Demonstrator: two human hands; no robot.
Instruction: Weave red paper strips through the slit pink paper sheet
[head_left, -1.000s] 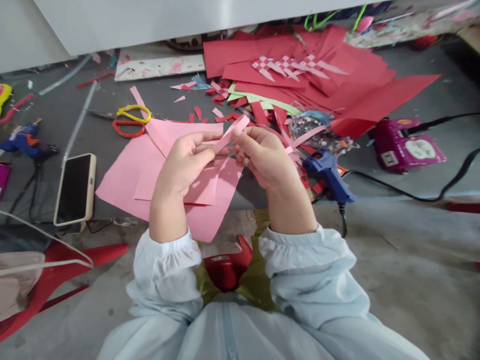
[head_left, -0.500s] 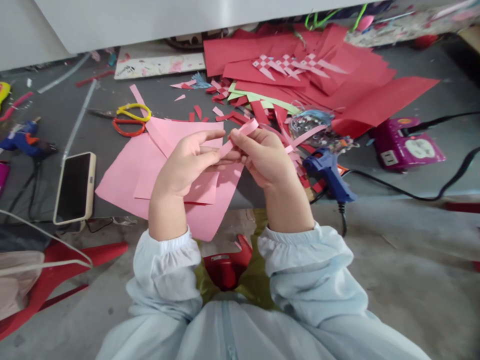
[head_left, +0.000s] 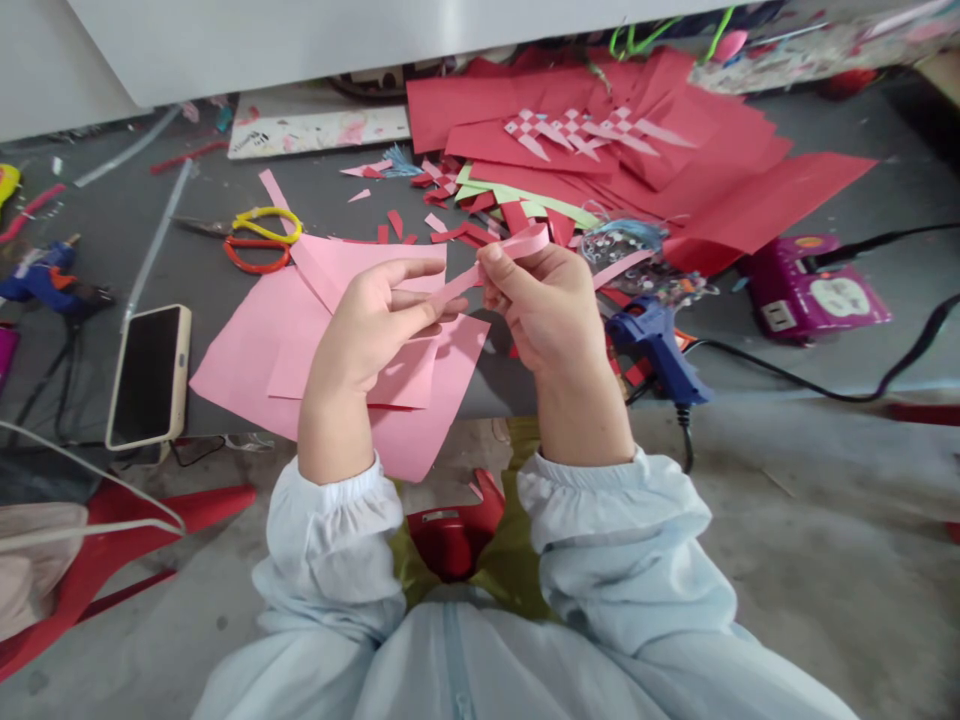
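A narrow pink paper strip (head_left: 459, 285) stretches between my hands, above the table. My left hand (head_left: 375, 325) pinches one end between thumb and fingers. The thumb and fingers of my right hand (head_left: 541, 300) grip it further along, where the strip bends into a loop over the fingers. Below my left hand lie pink paper sheets (head_left: 247, 345), overlapping one another. Scissors (head_left: 262, 240) with a yellow and an orange handle rest at the sheets' upper left corner. Near my right wrist is a blue glue gun (head_left: 652, 345).
Red paper sheets (head_left: 720, 190) are piled at the back, with woven paper fish (head_left: 574, 130) on them. Red and pink scraps lie before the pile. A phone (head_left: 150, 375) and another glue gun (head_left: 52, 280) are on the left. At right sits a purple power box (head_left: 817, 290) with black cables.
My right hand has slid to the right along the strip, so a longer piece shows between my hands. My left hand has barely moved.
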